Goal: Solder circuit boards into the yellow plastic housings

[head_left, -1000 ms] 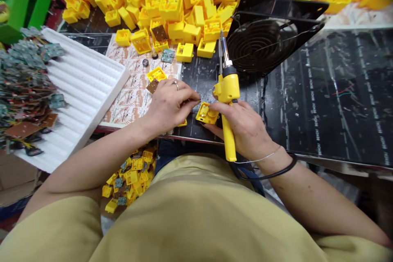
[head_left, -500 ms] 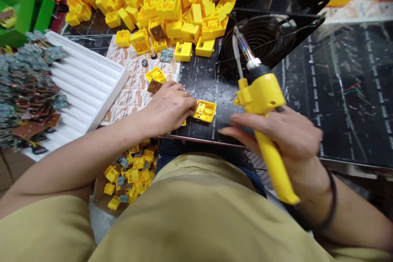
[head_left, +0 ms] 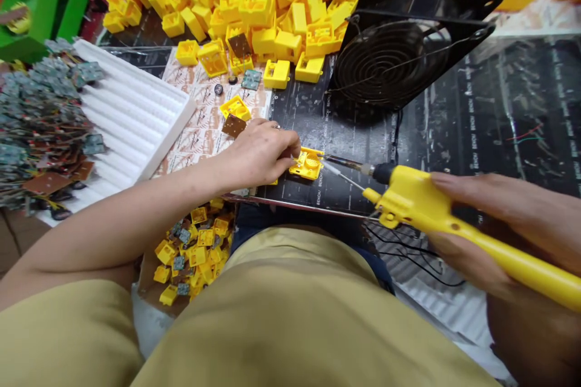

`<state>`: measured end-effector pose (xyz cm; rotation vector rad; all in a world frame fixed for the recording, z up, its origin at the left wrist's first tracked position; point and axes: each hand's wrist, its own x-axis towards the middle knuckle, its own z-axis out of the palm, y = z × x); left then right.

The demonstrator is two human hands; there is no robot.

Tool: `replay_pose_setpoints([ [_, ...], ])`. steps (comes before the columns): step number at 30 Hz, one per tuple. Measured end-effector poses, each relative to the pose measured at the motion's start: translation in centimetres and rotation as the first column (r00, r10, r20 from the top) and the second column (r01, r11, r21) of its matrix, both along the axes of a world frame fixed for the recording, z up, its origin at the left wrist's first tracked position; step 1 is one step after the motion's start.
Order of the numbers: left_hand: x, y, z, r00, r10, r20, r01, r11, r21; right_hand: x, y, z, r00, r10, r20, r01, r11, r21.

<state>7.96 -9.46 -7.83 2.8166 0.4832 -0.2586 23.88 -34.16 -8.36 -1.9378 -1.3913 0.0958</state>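
Soldering iron (head_left: 415,196) now at casing (head_left: 308,164) edge

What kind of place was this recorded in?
Probably a small electronics assembly workshop: a yellow soldering iron in the right hand, heaped yellow casings and piled circuit boards suggest it.

The word "BENCH/" is printed in small white letters (head_left: 319,193), repeating in lines on the black glossy desk (head_left: 442,139), also close to its front edge.

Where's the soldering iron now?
Right of centre in the head view: the soldering iron is in the right hand, pointing left at a yellow case.
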Motion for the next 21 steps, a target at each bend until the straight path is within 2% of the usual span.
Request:
replay_pose_setpoints([
  [2,0.1,-0.1,-0.2,1.000,0.019,-0.003,-0.019,1.000,-0.005,0.3,0.6,-0.2,0.969,0.221,0.111,-0.229,0.972,0.061],
  [5,0.1,-0.1,-0.3,0.999,0.038,0.013,-0.037,0.999,-0.026,1.3,1.4,-0.8,0.905,0.386,0.176,-0.412,0.901,0.140],
  [9,0.1,-0.1,-0.4,0.999,0.036,0.015,-0.035,0.999,-0.029,1.5,2.2,-0.6,0.855,0.471,0.217,-0.505,0.852,0.141],
  [16,0.4,-0.3,-0.4,0.999,0.040,-0.008,-0.040,0.999,-0.016,1.0,3.5,-0.3,0.797,0.490,0.354,-0.574,0.797,0.189],
  [21,0.6,-0.4,-0.3,0.998,0.050,-0.030,-0.050,0.999,-0.017,1.0,3.7,0.7,0.748,0.516,0.416,-0.592,0.803,0.068],
])
